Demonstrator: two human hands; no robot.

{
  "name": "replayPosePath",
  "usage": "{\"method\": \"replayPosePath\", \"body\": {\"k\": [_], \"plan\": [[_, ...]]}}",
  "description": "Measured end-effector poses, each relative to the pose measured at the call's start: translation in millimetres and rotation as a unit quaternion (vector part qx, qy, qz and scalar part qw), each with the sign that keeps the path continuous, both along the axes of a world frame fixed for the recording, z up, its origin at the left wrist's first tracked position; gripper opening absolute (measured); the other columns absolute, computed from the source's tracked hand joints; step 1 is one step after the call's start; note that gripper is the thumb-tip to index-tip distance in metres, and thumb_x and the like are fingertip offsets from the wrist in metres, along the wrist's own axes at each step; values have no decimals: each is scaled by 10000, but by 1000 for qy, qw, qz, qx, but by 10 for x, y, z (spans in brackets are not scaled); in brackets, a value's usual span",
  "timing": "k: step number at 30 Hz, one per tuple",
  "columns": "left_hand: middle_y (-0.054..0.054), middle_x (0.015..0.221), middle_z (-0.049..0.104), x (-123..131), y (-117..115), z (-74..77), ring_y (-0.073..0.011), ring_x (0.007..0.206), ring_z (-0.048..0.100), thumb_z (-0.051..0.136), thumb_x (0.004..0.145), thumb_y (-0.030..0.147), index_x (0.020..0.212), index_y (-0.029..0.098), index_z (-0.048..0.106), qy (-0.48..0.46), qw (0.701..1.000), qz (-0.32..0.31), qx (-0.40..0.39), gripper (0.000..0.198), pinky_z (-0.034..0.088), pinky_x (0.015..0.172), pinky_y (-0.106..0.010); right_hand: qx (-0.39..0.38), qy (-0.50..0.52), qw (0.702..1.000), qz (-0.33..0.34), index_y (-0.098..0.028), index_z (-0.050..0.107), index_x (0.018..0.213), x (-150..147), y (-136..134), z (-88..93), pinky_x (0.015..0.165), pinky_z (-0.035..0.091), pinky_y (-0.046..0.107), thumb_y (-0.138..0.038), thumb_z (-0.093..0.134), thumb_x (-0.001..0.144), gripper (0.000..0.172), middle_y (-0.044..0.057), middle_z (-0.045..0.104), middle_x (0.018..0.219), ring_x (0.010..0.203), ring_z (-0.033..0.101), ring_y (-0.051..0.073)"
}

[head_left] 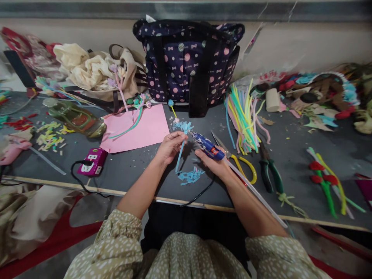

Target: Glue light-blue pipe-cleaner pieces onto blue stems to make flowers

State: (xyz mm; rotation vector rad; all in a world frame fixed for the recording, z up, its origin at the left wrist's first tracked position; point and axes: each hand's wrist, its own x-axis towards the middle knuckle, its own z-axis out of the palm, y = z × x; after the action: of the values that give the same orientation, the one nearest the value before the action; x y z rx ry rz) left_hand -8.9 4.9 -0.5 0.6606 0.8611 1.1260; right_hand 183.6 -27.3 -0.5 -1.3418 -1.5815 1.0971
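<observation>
Pinch grip, left hand (172,146): thumb and fingertips closed on the blue tufted flower (183,127) just under its head, thin stem hanging below. Right hand (215,162) wraps the blue hot glue gun (207,146), fingers closed round its body; trigger pressure cannot be told. Long clear glue stick (255,190) trails out the back.

Landmark: pink sheet (139,128). Flower sits in the air just right of it, nozzle aimed at the tuft's base; contact or a slight gap, too small to tell. Loose blue clippings (190,176) lie nearer the body, right of the sheet. Yellow-handled scissors (245,164) farther right of it, green-handled pliers (269,166) beyond those.

On method, my judgement: a small bead at the base should serve better than a flood, which could mat the fringe. Turning the stem between the fingertips would spread glue evenly with the gun steady. Pinch is very near the hot tip; a lower hold looks safer. Trailing stick needs room to swing clear of the scissors.
</observation>
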Motion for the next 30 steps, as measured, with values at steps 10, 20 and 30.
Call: {"method": "replayPosePath", "body": {"k": [10,20,30], "plan": [[18,664,637,5,6,-8,-35,507,531,834,670,290,737,151,674,6,1000,8,-11,222,403,478,-139,21,-30,999,-6,-200,564,654,-5,-6,-51,526,411,256,-496,709,766,349,-28,533,543,555,509,139],[15,646,631,2,13,-27,-32,476,499,822,688,272,727,152,686,4,1000,3,4,186,382,460,-148,71,-92,993,8,-189,582,650,-6,0,-4,538,368,253,-472,687,793,334,-21,581,579,540,499,124],[13,633,619,0,12,-22,-33,462,486,822,690,280,728,147,685,-1,1000,0,11,195,377,454,-152,80,-128,989,4,-186,622,651,-6,1,12,516,359,248,-497,673,801,348,6,607,579,530,547,142]]}}
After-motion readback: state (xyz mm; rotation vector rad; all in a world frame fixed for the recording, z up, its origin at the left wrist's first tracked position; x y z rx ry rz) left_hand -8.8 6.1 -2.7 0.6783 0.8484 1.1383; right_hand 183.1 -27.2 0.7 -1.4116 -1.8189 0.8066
